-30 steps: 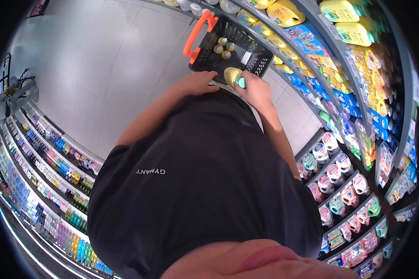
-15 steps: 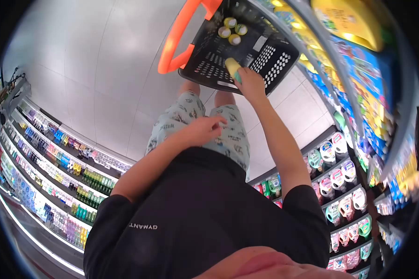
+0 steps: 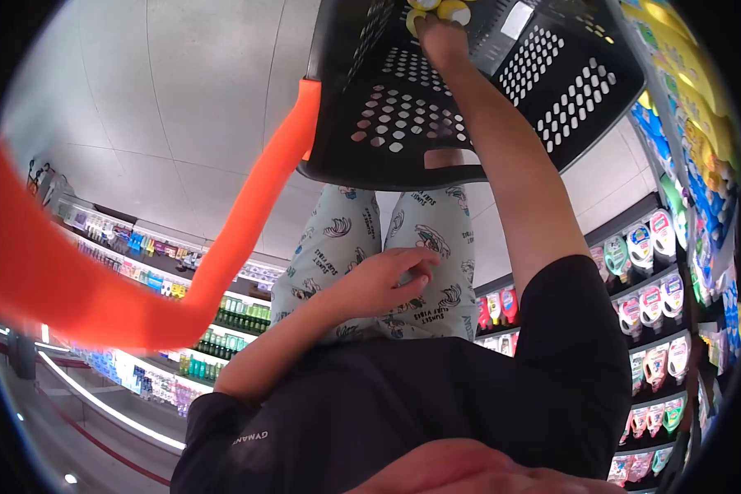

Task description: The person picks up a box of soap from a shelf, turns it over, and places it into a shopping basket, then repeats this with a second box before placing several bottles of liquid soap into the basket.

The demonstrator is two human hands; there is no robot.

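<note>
Deep inside the black shopping basket (image 3: 403, 165), my right hand (image 3: 443, 41) is closed around what looks like a yellow bottle (image 3: 414, 21), largely hidden by the fingers. Other yellow containers with pale round tops (image 3: 453, 11) stand beside that hand at the basket's far end, partly cut off by the top of the view. My left hand (image 3: 391, 280) hovers in front of the patterned light shorts (image 3: 337, 222). Its fingers are loosely bent, with the thumb apart, and nothing is in it.
An orange basket handle (image 3: 247, 222) swings out large at the left. Shelves of bottles (image 3: 243, 314) run along the left, and shelves of detergent bottles (image 3: 650, 306) rise at the right. Yellow and blue packs (image 3: 692, 107) line the upper right, near the basket's edge.
My right hand has moved farther into the basket with the yellow bottle, reaching the group of containers. The basket and its handle appear larger and closer. My left hand stays before the shorts.
</note>
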